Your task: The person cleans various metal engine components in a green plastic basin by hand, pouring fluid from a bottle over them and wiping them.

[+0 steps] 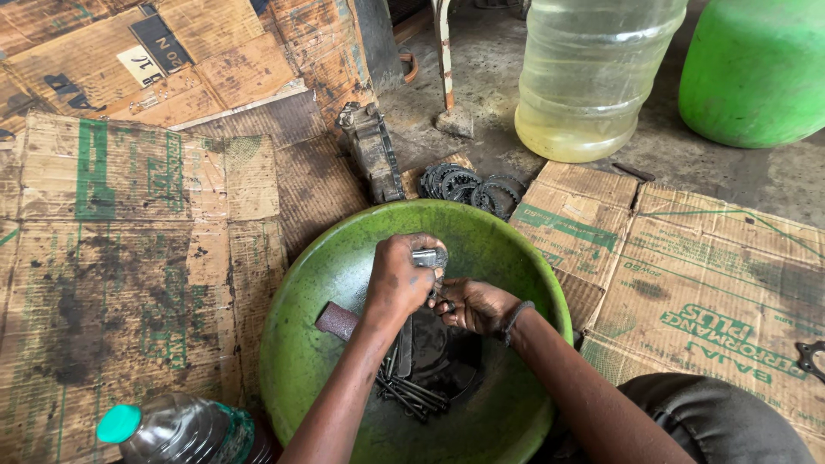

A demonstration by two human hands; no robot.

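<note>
From my seat I see both hands working over the wide green plastic basin (344, 258) that sits on flattened brown cardboard sheets (129, 258). My left hand (397, 279) has its fingers curled tight around a small grey metal part (425, 256), which sticks out at the hand's one o'clock, just above the knuckles. My right hand (471, 305) lies at the left hand's four o'clock, touching it, fingers bent inward toward the same part; whether it pinches anything I cannot tell. Under both hands, at the basin's six o'clock, lies a bundle of dark oily metal bolts (412, 391), and at its nine o'clock a rusty brown cylinder (337, 320). Beyond the rim at twelve o'clock sits a stack of black toothed metal rings (468, 185), with a clear plastic jug of yellowish liquid (593, 77) further at one o'clock.
</note>
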